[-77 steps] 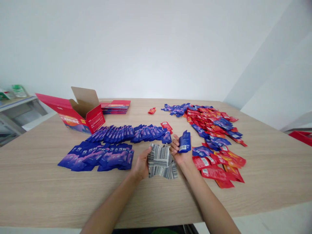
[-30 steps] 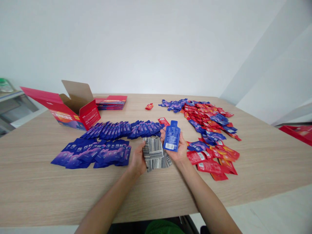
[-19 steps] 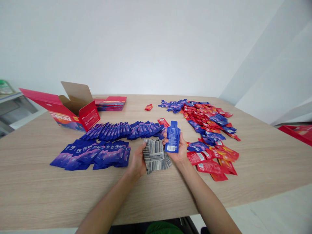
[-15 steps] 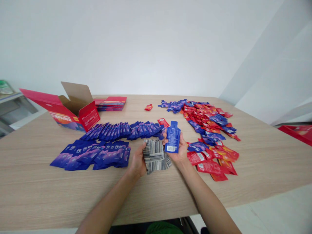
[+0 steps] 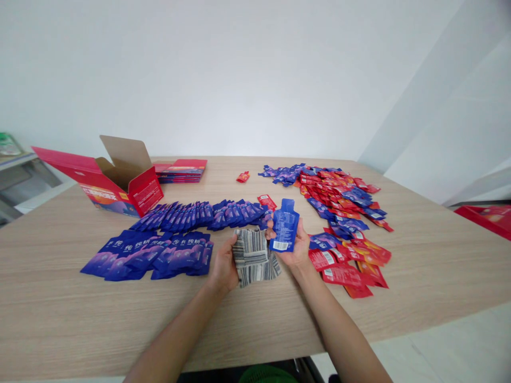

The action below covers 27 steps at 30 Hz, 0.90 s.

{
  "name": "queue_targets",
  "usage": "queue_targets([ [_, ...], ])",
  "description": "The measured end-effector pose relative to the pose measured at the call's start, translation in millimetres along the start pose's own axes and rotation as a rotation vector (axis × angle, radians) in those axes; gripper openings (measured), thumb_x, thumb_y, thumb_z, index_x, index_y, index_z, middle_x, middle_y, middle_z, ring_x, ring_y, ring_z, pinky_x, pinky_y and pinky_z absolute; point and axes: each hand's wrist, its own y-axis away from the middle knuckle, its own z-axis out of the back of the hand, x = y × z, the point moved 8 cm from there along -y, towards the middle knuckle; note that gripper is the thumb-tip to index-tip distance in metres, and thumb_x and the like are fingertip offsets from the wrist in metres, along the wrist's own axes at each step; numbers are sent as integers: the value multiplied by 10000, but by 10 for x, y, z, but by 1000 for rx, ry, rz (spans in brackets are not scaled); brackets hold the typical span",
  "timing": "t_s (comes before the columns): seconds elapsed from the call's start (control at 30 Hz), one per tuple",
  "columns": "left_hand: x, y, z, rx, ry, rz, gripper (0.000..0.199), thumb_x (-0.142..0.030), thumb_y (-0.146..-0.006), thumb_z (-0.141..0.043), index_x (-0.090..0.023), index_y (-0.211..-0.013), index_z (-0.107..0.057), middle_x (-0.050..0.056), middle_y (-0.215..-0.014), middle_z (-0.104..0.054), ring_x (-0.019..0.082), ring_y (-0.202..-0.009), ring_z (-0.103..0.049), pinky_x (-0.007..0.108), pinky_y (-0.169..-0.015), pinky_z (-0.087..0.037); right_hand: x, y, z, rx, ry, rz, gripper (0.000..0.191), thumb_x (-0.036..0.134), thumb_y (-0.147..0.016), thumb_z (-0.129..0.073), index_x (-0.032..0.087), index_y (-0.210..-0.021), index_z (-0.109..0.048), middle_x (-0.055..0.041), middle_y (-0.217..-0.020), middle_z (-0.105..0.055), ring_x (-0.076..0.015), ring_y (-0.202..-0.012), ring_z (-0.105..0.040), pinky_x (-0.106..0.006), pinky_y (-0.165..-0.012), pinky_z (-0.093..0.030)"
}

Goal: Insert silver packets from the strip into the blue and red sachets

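Note:
My left hand [image 5: 224,266] grips a grey striped cloth [image 5: 255,258] by its left side. My right hand [image 5: 297,250] holds a blue pouch [image 5: 285,226] upright, its barcode side facing me, just right of the cloth. Overlapping blue pouches [image 5: 149,255] lie left of my left hand, and behind them runs a long row of blue pouches [image 5: 195,214]. To the right of my right hand lie several red pouches [image 5: 343,274], partly overlapping one another.
An open red box [image 5: 139,186] stands at the back left beside a stack of flat red cartons [image 5: 186,170]. A mixed pile of red and blue pouches [image 5: 335,191] covers the back right. Single red pouches lie at the back middle [image 5: 243,176] and behind my hands [image 5: 266,201].
The blue pouch in my right hand has shifted and tilted slightly to the right. My left hand and the cloth have hardly moved.

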Motion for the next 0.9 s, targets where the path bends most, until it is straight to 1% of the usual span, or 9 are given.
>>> queue_targets([
  [0.1, -17, 26, -16, -16, 2, -6, 398, -350, -957, -493, -116, -1233, -661, 112, -971, -783, 292, -927, -749, 473, -931, -561, 9, 10, -41, 51, 21, 8, 503, 659, -849, -601, 204, -1050, -677, -59, -877, -679, -153, -653, -560, -307, -651, -509],
  [0.2, -56, 52, -50, -15, 23, -31, 420, -368, -970, -462, -107, -1232, -660, 119, -987, -781, 293, -953, -743, 473, -946, -554, 49, 39, -71, 101, 208, 63, 565, 715, -831, -604, 211, -1069, -693, -59, -905, -654, -158, -679, -548, -315, -668, -506],
  [0.27, -112, 65, -75, 0, 32, -72, 425, -382, -974, -454, -103, -1209, -671, 121, -984, -781, 293, -974, -738, 471, -957, -549, 108, 78, -99, 127, 497, 157, 615, 738, -849, -574, 222, -1163, -690, -64, -950, -645, -173, -721, -554, -330, -707, -508],
  [0.33, -171, 75, -98, 23, 33, -108, 421, -386, -979, -447, -98, -1172, -684, 126, -977, -781, 293, -994, -733, 472, -969, -543, 123, 135, -191, 209, 904, 264, 632, 709, -899, -533, 233, -1299, -647, -78, -1023, -633, -203, -835, -579, -362, -811, -507],
  [0.43, -226, 75, -116, 51, 28, -116, 393, -369, -983, -445, -92, -1082, -705, 130, -941, -780, 291, -993, -732, 470, -969, -542, -62, 220, -329, 419, 1568, 353, 586, 598, -984, -465, 248, -1448, -539, -126, -1181, -576, -258, -1039, -572, -437, -951, -478],
  [0.53, -273, 67, -115, 60, 13, -124, 370, -349, -987, -443, -97, -1006, -713, 125, -895, -778, 281, -964, -738, 450, -948, -554, -231, 252, -353, 502, 1979, 425, 563, 524, -1017, -424, 253, -1509, -460, -162, -1257, -515, -278, -1079, -560, -448, -935, -499],
  [0.67, -354, 65, -99, 46, -21, -171, 348, -328, -984, -450, -103, -947, -713, 113, -838, -770, 265, -921, -743, 419, -910, -573, -279, 268, -396, 485, 2102, 510, 551, 498, -1013, -453, 240, -1500, -471, -159, -1219, -525, -271, -1043, -568, -408, -884, -520],
  [0.8, -401, 71, -91, 26, -39, -206, 325, -303, -983, -453, -110, -925, -707, 98, -799, -762, 248, -885, -745, 394, -875, -585, -260, 283, -420, 496, 2155, 490, 518, 469, -995, -516, 244, -1462, -521, -136, -1118, -560, -260, -971, -592, -386, -832, -526],
  [0.9, -406, 77, -90, 12, -39, -210, 339, -317, -989, -435, -108, -977, -701, 100, -834, -765, 246, -878, -743, 400, -858, -590, -228, 289, -427, 485, 2178, 476, 512, 441, -982, -557, 259, -1460, -521, -135, -1152, -556, -263, -993, -593, -394, -852, -524],
])
